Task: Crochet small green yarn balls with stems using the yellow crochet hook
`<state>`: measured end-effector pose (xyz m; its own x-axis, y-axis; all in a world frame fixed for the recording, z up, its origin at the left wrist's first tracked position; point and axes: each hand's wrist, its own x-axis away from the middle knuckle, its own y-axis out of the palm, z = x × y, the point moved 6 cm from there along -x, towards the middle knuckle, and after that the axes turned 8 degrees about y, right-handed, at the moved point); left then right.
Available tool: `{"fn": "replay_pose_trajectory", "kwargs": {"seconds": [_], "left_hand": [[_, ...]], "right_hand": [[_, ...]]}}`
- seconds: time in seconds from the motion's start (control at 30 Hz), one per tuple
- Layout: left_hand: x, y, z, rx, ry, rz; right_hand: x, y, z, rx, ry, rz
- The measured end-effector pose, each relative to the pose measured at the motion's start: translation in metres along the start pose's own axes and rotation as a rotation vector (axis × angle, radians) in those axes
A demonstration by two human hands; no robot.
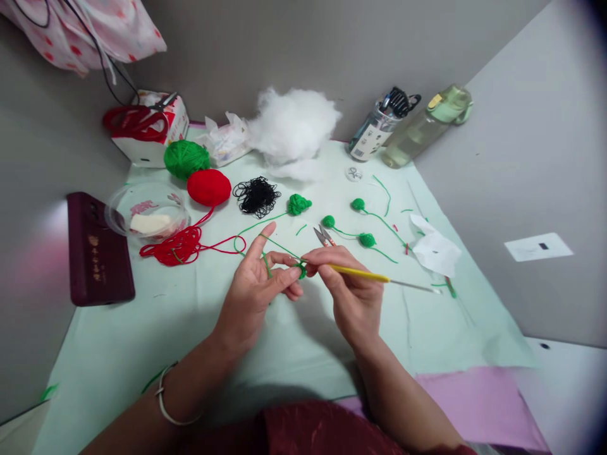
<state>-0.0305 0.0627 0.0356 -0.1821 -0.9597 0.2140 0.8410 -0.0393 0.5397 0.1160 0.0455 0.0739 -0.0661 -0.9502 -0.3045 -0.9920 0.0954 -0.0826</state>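
Observation:
My left hand (258, 287) pinches a small piece of green crochet (301, 270) between thumb and fingers, its index finger raised with green yarn (279, 244) looped over it. My right hand (353, 287) grips a crochet hook (363, 273) with a yellow handle, its tip at the green piece. From the raised finger the yarn runs back towards a small green bundle (298, 204). Just beyond my right hand lie small thread snips (324, 236), partly covered by it. Several little green crocheted balls with yarn tails, such as one ball (367, 240), lie to the right.
Red yarn (177, 245), a red ball (209, 187), a green ball (186, 159) and a clear tub (148, 215) are at left, beside a dark phone (100, 253). Behind are black yarn (257, 196), white stuffing (296, 126), a pen holder (372, 133) and a bottle (422, 129). Crumpled paper (434, 249) lies right.

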Motion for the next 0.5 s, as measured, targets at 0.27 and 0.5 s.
{"fn": "replay_pose_trajectory", "kwargs": {"seconds": [0.27, 0.5], "left_hand": [[0.001, 0.001, 0.001, 0.009, -0.02, -0.024], [0.003, 0.003, 0.001, -0.01, -0.033, -0.026]], "right_hand": [[-0.004, -0.004, 0.023, -0.346, 0.288, -0.022], [-0.009, -0.003, 0.016, -0.459, 0.311, -0.028]]}}
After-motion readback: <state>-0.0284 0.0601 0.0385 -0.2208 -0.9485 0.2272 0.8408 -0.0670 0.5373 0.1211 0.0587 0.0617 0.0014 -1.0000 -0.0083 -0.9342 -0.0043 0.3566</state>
